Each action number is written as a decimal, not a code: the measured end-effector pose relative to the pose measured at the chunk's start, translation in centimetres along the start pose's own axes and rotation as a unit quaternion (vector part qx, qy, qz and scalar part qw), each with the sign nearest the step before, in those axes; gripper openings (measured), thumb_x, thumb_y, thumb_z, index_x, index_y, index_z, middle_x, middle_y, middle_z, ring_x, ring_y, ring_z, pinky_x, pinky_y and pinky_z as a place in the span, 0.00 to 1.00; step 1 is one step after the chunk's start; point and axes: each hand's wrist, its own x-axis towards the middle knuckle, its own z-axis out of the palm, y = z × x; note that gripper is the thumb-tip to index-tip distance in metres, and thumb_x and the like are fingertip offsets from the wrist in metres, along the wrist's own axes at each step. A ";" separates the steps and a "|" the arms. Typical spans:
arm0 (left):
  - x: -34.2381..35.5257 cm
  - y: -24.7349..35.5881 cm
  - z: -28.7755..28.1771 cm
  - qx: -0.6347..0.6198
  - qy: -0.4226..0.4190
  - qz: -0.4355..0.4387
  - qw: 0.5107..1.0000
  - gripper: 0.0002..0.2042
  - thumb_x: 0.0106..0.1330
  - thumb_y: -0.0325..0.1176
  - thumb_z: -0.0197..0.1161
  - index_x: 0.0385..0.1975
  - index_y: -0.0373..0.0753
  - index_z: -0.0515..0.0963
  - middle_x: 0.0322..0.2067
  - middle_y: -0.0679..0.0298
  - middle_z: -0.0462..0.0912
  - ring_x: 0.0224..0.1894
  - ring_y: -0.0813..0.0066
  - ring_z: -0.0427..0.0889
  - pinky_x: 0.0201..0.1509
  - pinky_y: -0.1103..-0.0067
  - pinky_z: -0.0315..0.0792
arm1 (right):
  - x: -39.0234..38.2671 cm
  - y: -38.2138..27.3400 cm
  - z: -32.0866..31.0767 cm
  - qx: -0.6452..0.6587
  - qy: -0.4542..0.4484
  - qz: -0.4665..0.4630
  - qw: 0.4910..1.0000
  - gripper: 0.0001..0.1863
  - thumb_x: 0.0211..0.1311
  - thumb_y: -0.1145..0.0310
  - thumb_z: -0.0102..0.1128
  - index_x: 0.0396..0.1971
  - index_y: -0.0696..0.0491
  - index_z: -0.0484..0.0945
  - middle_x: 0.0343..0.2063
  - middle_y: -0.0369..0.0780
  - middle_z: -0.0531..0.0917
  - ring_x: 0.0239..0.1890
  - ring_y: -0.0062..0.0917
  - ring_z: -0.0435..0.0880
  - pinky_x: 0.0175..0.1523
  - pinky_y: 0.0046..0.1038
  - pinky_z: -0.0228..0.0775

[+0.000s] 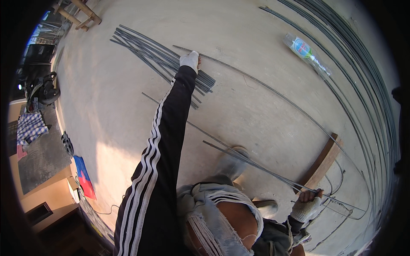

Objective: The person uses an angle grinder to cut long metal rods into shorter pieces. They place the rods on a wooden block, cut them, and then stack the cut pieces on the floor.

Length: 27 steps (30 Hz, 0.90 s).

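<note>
My left hand [190,62], in a pale glove with bare fingertips, reaches far out over a bundle of short grey steel rods [147,48] lying on the floor. Its fingers are closed on a long thin steel rod [265,84], which runs from beyond the hand down to the right; part of the grip is hidden. At lower right my right hand [308,205], gloved the same way, is closed around a few long steel rods [252,163]. Their ends point up and left, passing above my boot [232,164].
A wooden block [320,164] lies just beyond my right hand. Long rods [363,55] curve along the right side, with a clear plastic bottle [305,51] beside them. Wooden legs [81,15] stand at far left; a checkered cloth [32,128] and black sandal [67,144] are left.
</note>
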 end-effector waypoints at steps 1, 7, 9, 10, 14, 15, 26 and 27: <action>0.2 0.0 0.2 0.033 -0.033 0.013 0.999 0.08 0.71 0.35 0.60 0.36 0.39 0.83 0.27 0.65 0.82 0.22 0.78 0.76 0.18 0.78 0.64 | -0.1 0.0 0.1 -0.009 0.002 -0.001 1.000 0.17 0.81 0.55 0.54 0.30 0.47 0.73 0.15 0.28 0.64 0.14 0.14 0.56 0.19 0.21 0.49; -1.0 0.7 -4.4 0.485 -0.058 0.392 0.780 0.12 0.67 0.36 0.62 0.45 0.37 0.84 0.38 0.54 0.89 0.43 0.55 0.88 0.47 0.65 0.81 | 0.0 -0.1 -0.4 -0.013 -0.012 0.014 1.000 0.16 0.81 0.53 0.53 0.33 0.48 0.75 0.15 0.28 0.64 0.15 0.15 0.59 0.21 0.21 0.54; -2.8 0.4 -7.8 0.494 -0.075 0.397 0.770 0.12 0.63 0.33 0.63 0.45 0.38 0.83 0.40 0.51 0.87 0.50 0.49 0.85 0.54 0.63 0.79 | 0.1 -0.2 -0.6 -0.021 -0.018 0.020 0.999 0.16 0.81 0.53 0.52 0.34 0.48 0.76 0.16 0.28 0.64 0.16 0.15 0.59 0.22 0.22 0.55; -3.8 0.0 -9.5 0.524 -0.075 0.407 0.745 0.12 0.63 0.32 0.62 0.44 0.39 0.83 0.40 0.51 0.86 0.49 0.49 0.84 0.53 0.63 0.78 | 0.1 -0.3 -0.6 -0.014 -0.016 0.021 1.000 0.16 0.82 0.53 0.52 0.34 0.47 0.76 0.16 0.28 0.65 0.16 0.15 0.60 0.22 0.22 0.55; -7.3 -1.5 -14.9 0.596 -0.093 0.387 0.697 0.11 0.60 0.31 0.63 0.43 0.42 0.83 0.41 0.55 0.82 0.48 0.50 0.84 0.52 0.61 0.79 | 0.0 -0.3 -0.3 -0.015 -0.034 0.027 0.999 0.15 0.82 0.54 0.51 0.35 0.47 0.76 0.16 0.28 0.64 0.17 0.15 0.60 0.23 0.21 0.55; -7.7 -1.7 -15.7 0.600 -0.110 0.376 0.698 0.11 0.60 0.31 0.63 0.42 0.43 0.83 0.42 0.56 0.82 0.48 0.50 0.84 0.52 0.61 0.79 | 0.0 -0.4 -0.1 -0.013 -0.029 0.029 0.999 0.15 0.82 0.54 0.51 0.35 0.47 0.76 0.16 0.28 0.65 0.17 0.15 0.60 0.23 0.21 0.55; -8.1 -2.8 -18.0 0.628 -0.149 0.355 0.676 0.10 0.57 0.31 0.63 0.39 0.43 0.83 0.46 0.56 0.81 0.49 0.50 0.84 0.52 0.62 0.80 | 0.2 0.1 0.0 -0.003 -0.073 0.020 0.997 0.15 0.82 0.54 0.51 0.35 0.48 0.76 0.15 0.27 0.63 0.16 0.14 0.58 0.21 0.21 0.52; -8.0 -2.8 -18.0 0.629 -0.151 0.354 0.675 0.10 0.57 0.31 0.63 0.39 0.43 0.83 0.46 0.56 0.81 0.49 0.50 0.84 0.53 0.62 0.80 | 0.1 0.1 0.0 -0.005 -0.055 0.020 0.998 0.15 0.82 0.54 0.52 0.35 0.48 0.76 0.15 0.27 0.63 0.15 0.14 0.58 0.21 0.21 0.52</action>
